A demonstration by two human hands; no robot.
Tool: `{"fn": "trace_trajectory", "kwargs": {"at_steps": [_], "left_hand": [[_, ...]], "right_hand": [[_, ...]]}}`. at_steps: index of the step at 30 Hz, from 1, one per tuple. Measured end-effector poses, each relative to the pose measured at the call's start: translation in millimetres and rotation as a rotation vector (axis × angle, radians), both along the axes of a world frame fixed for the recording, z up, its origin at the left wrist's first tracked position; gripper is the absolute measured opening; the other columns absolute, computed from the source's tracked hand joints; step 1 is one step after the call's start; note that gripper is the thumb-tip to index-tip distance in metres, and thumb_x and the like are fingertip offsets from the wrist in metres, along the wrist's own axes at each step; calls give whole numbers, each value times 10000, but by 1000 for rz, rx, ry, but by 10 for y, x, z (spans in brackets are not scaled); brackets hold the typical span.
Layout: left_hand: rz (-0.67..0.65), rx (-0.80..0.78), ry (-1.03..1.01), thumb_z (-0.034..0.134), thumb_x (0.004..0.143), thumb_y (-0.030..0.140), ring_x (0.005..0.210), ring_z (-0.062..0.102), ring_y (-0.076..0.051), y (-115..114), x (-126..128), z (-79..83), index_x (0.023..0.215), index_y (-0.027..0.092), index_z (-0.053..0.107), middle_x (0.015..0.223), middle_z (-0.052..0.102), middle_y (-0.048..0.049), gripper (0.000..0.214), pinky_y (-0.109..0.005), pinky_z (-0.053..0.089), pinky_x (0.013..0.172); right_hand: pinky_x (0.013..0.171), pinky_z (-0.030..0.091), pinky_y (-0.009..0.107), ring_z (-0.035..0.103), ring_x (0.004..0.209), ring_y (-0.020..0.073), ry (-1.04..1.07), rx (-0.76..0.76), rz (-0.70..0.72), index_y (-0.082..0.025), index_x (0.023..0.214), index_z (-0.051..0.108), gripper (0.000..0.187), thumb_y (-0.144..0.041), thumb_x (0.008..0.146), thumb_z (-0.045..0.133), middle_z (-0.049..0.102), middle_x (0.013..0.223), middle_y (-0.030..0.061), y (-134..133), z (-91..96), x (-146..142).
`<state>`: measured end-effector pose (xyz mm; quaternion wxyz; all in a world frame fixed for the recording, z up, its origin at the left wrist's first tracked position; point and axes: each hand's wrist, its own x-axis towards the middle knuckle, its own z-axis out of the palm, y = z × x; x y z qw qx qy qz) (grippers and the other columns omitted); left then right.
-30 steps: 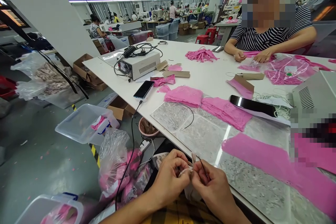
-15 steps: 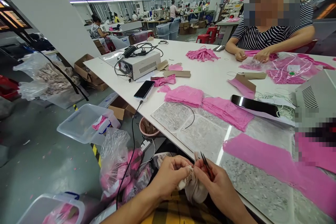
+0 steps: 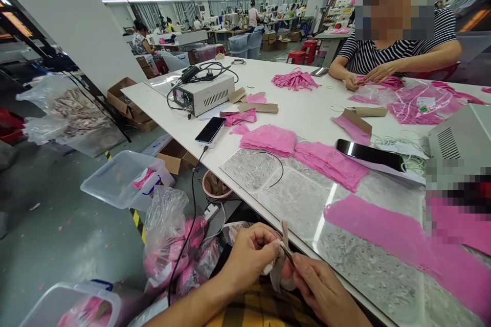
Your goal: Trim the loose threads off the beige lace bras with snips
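Low in the middle, at the table's near edge, my left hand is closed on a crumpled off-white fabric piece, pinching it between thumb and fingers. A narrow strap-like end of it sticks up above the fingers. My right hand grips a small pair of thread snips, their dark blades pointing up and left. The blade tips touch or nearly touch the fabric beside my left fingertips; I cannot tell whether they are around a thread. Part of the fabric hangs below, between both hands.
The white table bears pink fabric stacks, a long pink sheet, phones and a grey box with cables. A co-worker handles pink pieces opposite. Plastic bins and bags stand on the floor at left.
My right hand has turned the snips from pointing upward to pointing left, bringing their tips to the fabric at my left fingers. The co-worker's hands have shifted slightly.
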<state>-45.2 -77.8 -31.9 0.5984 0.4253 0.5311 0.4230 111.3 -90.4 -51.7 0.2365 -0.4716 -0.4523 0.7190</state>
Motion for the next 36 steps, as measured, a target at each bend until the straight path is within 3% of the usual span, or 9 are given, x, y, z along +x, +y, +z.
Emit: {"fn": "trace_trajectory", "kwargs": {"at_steps": [11, 24, 29, 36], "left_hand": [[13, 44, 27, 621, 666, 200, 723, 540, -162, 0, 16, 42, 577, 131, 595, 766, 609, -70, 115, -254, 416, 660], [95, -126, -252, 732, 568, 229, 621, 499, -113, 3, 52, 31, 570, 118, 623, 730, 619, -43, 156, -210, 368, 555], [98, -120, -239, 712, 584, 224, 607, 492, -111, -1, 58, 19, 577, 120, 626, 694, 605, -34, 135, -209, 365, 543], [77, -79, -173, 701, 596, 234, 640, 511, -128, -9, 63, 40, 568, 120, 640, 721, 616, -45, 132, -212, 373, 541]], "right_hand": [[404, 77, 236, 141, 416, 69, 19, -30, -21, -168, 651, 554, 607, -757, 718, 419, 231, 466, -100, 2, -36, 26], [431, 103, 243, 168, 464, 88, 4, 89, -34, -168, 678, 558, 565, -701, 780, 404, 216, 515, -88, -14, -2, 28], [431, 123, 245, 190, 469, 93, 2, 114, 2, -169, 680, 560, 576, -707, 785, 385, 225, 521, -84, -4, -60, 55], [439, 102, 244, 177, 476, 84, 29, 71, -50, -160, 661, 562, 544, -676, 784, 442, 223, 527, -83, -12, 26, 37]]}}
